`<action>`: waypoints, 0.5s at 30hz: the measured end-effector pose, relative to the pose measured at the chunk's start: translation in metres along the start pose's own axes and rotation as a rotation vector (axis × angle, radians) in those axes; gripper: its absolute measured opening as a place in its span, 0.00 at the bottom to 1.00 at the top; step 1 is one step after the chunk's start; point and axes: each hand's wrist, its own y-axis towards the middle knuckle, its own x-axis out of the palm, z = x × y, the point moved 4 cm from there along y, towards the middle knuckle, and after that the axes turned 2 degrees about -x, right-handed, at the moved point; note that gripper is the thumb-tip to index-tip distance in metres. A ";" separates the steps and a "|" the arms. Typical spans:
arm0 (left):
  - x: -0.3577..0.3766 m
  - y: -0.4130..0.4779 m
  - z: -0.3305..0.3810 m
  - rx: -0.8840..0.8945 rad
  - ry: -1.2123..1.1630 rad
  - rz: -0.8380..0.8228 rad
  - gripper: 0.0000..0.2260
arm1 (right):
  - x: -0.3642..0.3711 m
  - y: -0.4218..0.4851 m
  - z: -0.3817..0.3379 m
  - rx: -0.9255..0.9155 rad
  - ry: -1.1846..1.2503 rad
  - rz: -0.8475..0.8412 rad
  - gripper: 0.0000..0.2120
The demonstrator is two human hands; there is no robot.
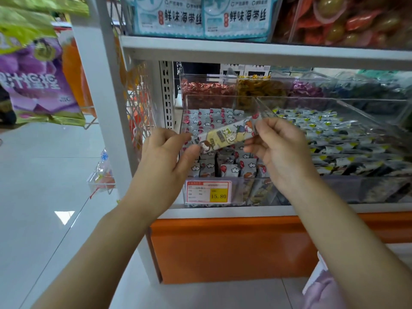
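A long snack packet (225, 136), grey with a yellow panel and cartoon figures, is held level above a clear plastic bin (189, 103) on a shop shelf. My left hand (169, 152) pinches its left end between thumb and fingers. My right hand (278, 148) pinches the right end. The bin below holds several packets (231, 168) of the same kind, standing and lying. A price label (208, 191) reading 15.80 is fixed to the bin's front.
A second clear bin (379, 108) of dark and yellow packets stands to the right. Bins of wrapped sweets (207, 88) sit behind. A white shelf board (245, 50) runs overhead with seaweed packs (200, 16). Purple bags (38, 81) hang left. Orange base panel (223, 248) below.
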 end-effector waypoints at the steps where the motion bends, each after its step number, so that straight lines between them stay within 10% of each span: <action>1: 0.001 0.000 0.002 -0.002 -0.037 -0.012 0.18 | 0.002 -0.003 0.003 0.048 0.061 -0.002 0.08; 15: 0.002 -0.005 -0.017 -0.581 -1.041 -0.009 0.09 | 0.008 -0.025 0.023 0.321 0.393 -0.092 0.13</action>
